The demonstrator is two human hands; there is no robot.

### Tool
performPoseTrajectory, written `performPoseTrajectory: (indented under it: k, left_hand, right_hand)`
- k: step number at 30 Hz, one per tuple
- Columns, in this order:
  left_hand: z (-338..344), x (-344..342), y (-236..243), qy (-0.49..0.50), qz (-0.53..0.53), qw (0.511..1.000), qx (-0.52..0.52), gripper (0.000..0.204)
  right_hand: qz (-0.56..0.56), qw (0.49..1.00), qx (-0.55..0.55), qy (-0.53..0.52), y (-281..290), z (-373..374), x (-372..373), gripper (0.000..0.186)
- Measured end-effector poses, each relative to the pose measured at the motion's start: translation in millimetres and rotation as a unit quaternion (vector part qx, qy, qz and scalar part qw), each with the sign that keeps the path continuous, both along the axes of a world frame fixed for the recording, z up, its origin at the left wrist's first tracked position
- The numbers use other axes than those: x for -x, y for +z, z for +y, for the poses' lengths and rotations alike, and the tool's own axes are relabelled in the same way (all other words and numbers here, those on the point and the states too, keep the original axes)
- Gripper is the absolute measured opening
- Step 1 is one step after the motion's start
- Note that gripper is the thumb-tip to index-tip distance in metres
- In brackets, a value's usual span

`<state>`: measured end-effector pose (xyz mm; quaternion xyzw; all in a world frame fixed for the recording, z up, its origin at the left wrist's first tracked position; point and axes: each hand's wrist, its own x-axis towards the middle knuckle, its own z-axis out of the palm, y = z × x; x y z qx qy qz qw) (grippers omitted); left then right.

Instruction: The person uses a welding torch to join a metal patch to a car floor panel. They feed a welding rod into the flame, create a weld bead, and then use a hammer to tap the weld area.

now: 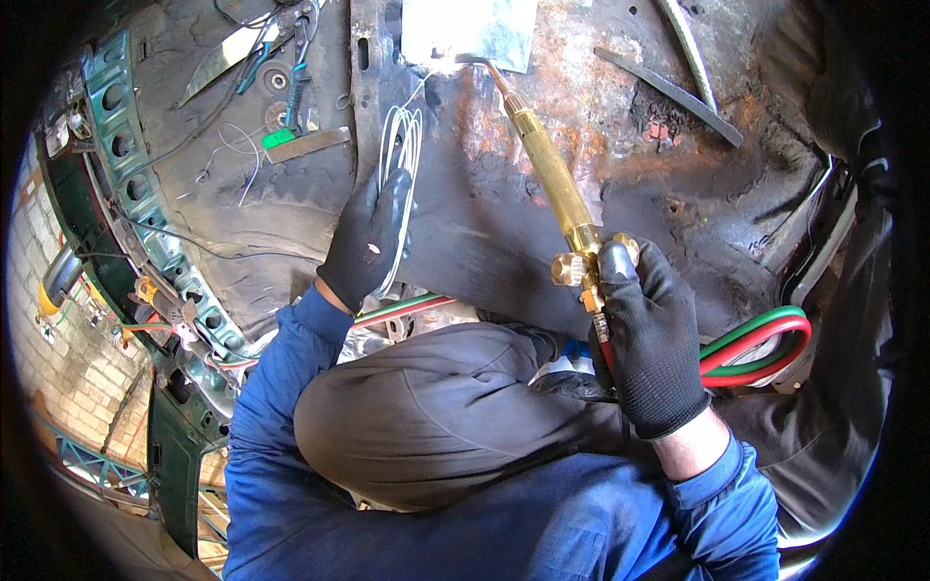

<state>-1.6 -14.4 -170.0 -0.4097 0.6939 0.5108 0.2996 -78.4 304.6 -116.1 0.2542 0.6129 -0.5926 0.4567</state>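
My right hand [659, 334], in a black glove, grips a brass gas welding torch [554, 169] near its valve knobs. The torch's bent tip points at the near edge of a shiny sheet metal patch [470, 27], where a bright glow shows. In my left hand [373, 237], gloved too, is a looped coil of thin wire [400, 145]. One end of the wire reaches up to the glowing spot beside the torch tip. A red and green twin hose [765, 349] loops out beside my right wrist.
On the rusty car floor lie a flat metal strip [668, 94], a bar with a green end [308, 144], blue-handled pliers [298, 92], grinding discs [276, 79] and loose wire bits. A perforated green sill [121, 145] runs along the left. An angle grinder [165, 302] sits beyond it.
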Motion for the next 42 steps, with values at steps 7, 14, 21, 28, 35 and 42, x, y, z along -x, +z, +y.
performPoseTrajectory:
  k: [7, 14, 21, 28, 35, 42]
  left_hand:
    - [4, 3, 2, -0.001, 0.008, 1.0, 0.012, 0.039]
    - [5, 1, -1, 0.034, 0.007, 0.999, 0.007, 0.038]
    - [1, 0, 0, 0.035, 0.016, 0.999, -0.021, 0.038]
    - [5, 6, 4, 0.02, 0.011, 1.0, -0.005, 0.04]
    - [11, 6, 4, 0.015, 0.048, 0.999, 0.019, 0.04]
    - [0, 0, 1, 0.002, 0.035, 0.999, 0.001, 0.04]
  right_hand:
    - [-0.003, 1.0, 0.005, 0.002, 1, 2, 1, 0.048]
    - [-0.002, 1.0, 0.006, 0.007, 3, 0, 4, 0.046]
    - [-0.02, 1.0, 0.013, 0.006, 5, 1, 7, 0.04]
    - [-0.026, 1.0, 0.003, 0.01, 5, 1, 8, 0.039]
    - [0.003, 1.0, -0.005, 0.022, 4, 0, 7, 0.038]
    - [-0.004, 1.0, 0.013, 0.006, 3, 1, 4, 0.04]
